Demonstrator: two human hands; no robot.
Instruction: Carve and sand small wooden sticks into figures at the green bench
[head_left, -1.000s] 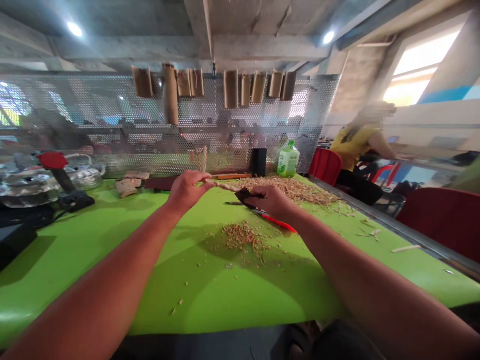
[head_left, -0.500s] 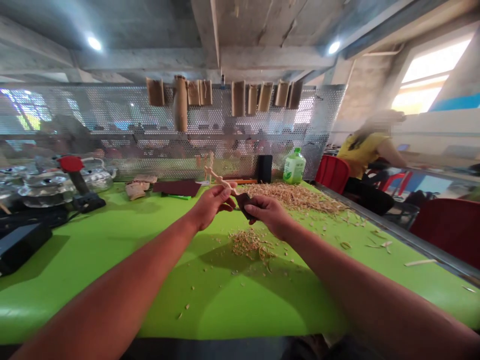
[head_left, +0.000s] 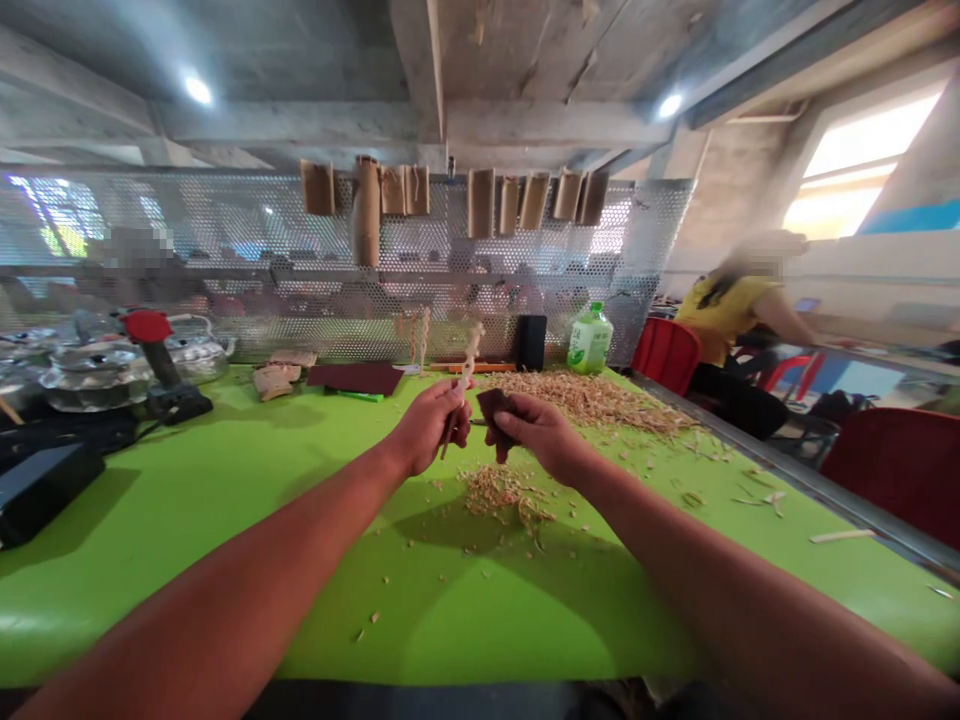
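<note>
My left hand (head_left: pixel 429 428) is closed around a pale carved wooden stick (head_left: pixel 472 355) with a knobbly, twisted upper part. The stick stands nearly upright, and its thin lower end shows beneath the fingers. Pinched between the thumb and fingers of my right hand (head_left: pixel 541 432) is a dark brown piece of sandpaper (head_left: pixel 492 404), apparently folded. A small gap separates the sandpaper from the stick. Below both hands, a small heap of wood chips (head_left: pixel 499 490) lies on the green tabletop (head_left: pixel 322 570).
Behind the hands spreads a larger pile of wood shavings (head_left: pixel 600 397). A green bottle (head_left: pixel 590 340), a black upright block (head_left: pixel 532 342) and a dark red sheet (head_left: pixel 356 377) line the back. Metal kettles (head_left: pixel 94 375) stand left. A person in yellow (head_left: pixel 731 305) sits right.
The stick has swung from leaning left to nearly upright and come away from the sandpaper. My left hand has turned and shifted slightly; my right hand still grips the sandpaper.
</note>
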